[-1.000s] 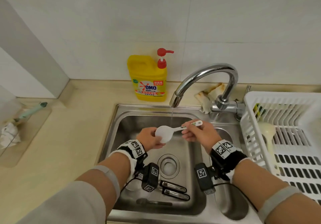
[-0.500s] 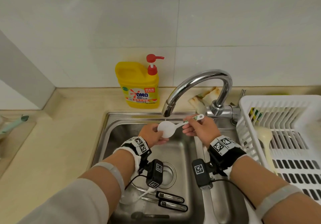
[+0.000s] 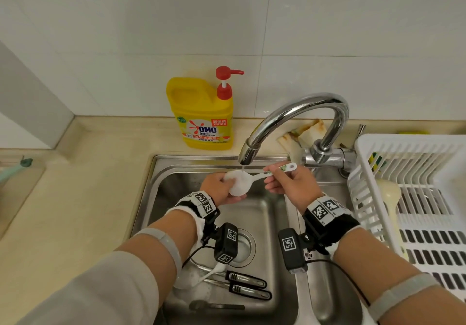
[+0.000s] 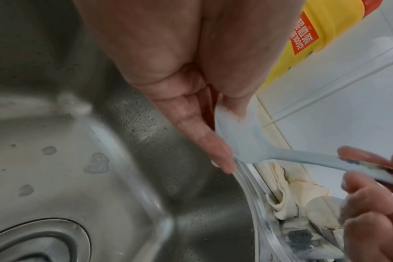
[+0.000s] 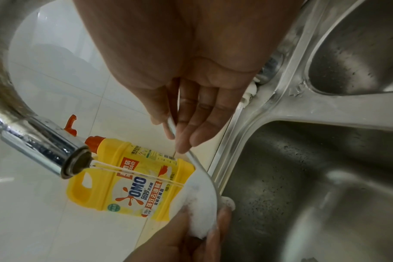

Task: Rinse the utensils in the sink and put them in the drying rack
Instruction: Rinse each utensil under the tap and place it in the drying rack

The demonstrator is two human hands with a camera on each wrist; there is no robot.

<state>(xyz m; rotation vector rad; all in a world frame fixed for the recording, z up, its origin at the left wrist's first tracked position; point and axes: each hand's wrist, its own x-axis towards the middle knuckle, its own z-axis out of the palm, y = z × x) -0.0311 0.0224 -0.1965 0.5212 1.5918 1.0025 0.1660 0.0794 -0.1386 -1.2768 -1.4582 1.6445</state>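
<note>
A white plastic spoon point(image 3: 240, 183) with a printed handle sits just under the tap spout point(image 3: 248, 154), and a thin stream of water lands on its foamy bowl point(image 5: 202, 203). My left hand point(image 3: 218, 188) cups the bowl, thumb on its face and fingers behind it point(image 4: 213, 150). My right hand point(image 3: 287, 182) pinches the handle point(image 4: 325, 159) between thumb and fingers point(image 5: 186, 124). Down in the sink point(image 3: 157, 193) lie two steel utensils with black grips point(image 3: 249, 285), a dark one point(image 3: 216, 306) and a white one partly hidden by my left arm.
A white slatted drying rack point(image 3: 416, 163) stands to the right of the sink with a cream spoon point(image 3: 389, 193) in it. A yellow detergent bottle point(image 3: 201, 115) and a folded rag point(image 3: 302, 133) sit on the counter behind the sink. The drain point(image 3: 242, 246) lies below my wrists.
Both hands have lifted the spoon closer to the spout. My left thumb has moved onto the face of the bowl.
</note>
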